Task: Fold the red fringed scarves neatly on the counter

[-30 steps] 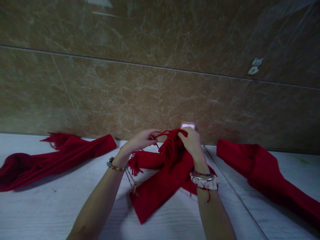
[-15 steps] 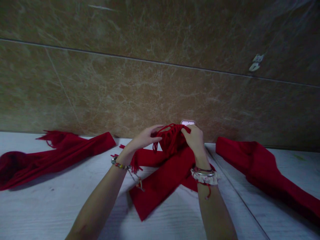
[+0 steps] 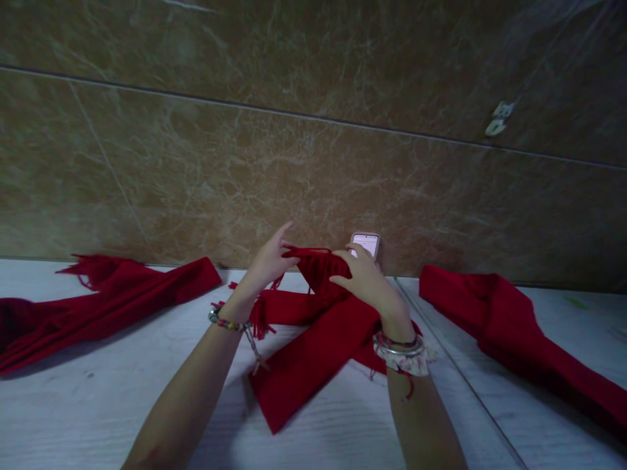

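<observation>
A red scarf (image 3: 313,362) lies folded across itself on the pale surface in front of me. Its fringed end (image 3: 321,271) is raised near the wall. Strands of the fringe run into my left hand (image 3: 268,261), whose thumb and fingers pinch them while one finger points up. My right hand (image 3: 367,281) rests at the other side of the fringe, thumb and fingers spread apart over the red cloth. Just behind the right fingers leans a phone (image 3: 371,245) with a lit screen, partly covered by them.
Another red fringed scarf (image 3: 112,307) lies at the left, and a red cloth length (image 3: 509,320) at the right. A brown marbled wall (image 3: 220,176) rises behind the whitish surface (image 3: 98,405). A small pale fixture (image 3: 499,119) sits on the wall.
My left hand has moved left, drawing fringe strands out sideways. My right hand has shifted left and loosened from a pinch to spread fingers. More of the phone shows.
</observation>
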`<state>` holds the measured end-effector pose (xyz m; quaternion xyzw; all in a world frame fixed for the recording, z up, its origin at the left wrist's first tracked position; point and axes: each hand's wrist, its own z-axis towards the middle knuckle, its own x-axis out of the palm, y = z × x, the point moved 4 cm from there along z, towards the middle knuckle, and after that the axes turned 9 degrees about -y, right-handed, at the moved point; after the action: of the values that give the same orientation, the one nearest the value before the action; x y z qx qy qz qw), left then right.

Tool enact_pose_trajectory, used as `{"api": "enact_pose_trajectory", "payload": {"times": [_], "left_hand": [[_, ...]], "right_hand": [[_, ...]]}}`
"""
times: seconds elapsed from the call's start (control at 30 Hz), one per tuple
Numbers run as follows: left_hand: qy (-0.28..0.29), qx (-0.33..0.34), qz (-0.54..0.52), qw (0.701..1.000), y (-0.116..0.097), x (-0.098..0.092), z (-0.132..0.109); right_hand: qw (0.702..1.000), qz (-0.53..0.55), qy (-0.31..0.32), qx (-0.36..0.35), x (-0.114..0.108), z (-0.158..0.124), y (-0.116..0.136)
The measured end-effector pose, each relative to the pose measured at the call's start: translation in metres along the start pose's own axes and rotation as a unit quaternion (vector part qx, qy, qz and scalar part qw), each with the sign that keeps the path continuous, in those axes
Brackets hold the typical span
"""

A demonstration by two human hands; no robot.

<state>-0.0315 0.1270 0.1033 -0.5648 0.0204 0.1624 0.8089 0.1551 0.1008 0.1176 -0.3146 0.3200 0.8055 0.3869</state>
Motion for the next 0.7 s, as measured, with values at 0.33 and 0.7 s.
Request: {"api": "enact_pose_trajectory", "payload": {"times": [0.33, 0.7], "left_hand": [[-0.051, -0.041, 0.001, 0.998, 0.0, -0.023, 0.005], [-0.099, 0.0, 0.201, 0.975, 0.01, -0.059, 0.009]], "right_hand": [[0.999, -0.006, 0.012, -0.03, 0.01, 0.004, 0.003], [0.966, -0.156, 0.194, 0.064, 0.031, -0.007, -0.041]]}}
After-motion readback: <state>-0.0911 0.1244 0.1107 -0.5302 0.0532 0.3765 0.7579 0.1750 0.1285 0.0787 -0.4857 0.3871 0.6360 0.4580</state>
